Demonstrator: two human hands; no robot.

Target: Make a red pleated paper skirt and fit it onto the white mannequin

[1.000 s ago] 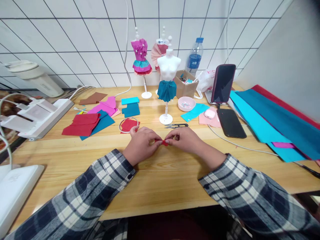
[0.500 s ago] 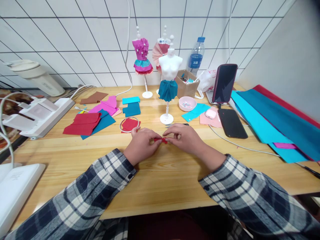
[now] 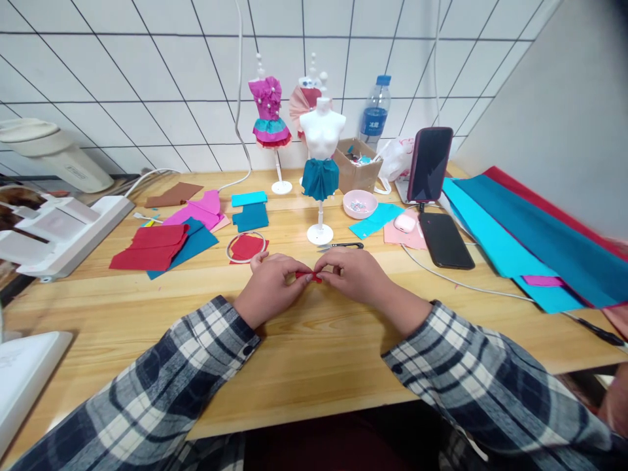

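Between my two hands is a small piece of red crepe paper, mostly covered by the fingertips. My left hand pinches its left side between thumb and fingers. From the other side, my right hand pinches it too, its fingertips close to the left ones. Just beyond the right hand lie small black-handled scissors. A white mini mannequin wearing a teal paper skirt stands upright behind them. Left of it, a white ring lies around red paper pieces.
Two dressed mannequins, one in a magenta dress, stand behind. A pink bowl of beads, a cardboard box and a phone are to the right. Folded red paper lies left; long teal sheets lie right.
The right fingertips have closed onto the red paper beside the left ones. The whole view has shifted slightly, and more of the scissors shows.
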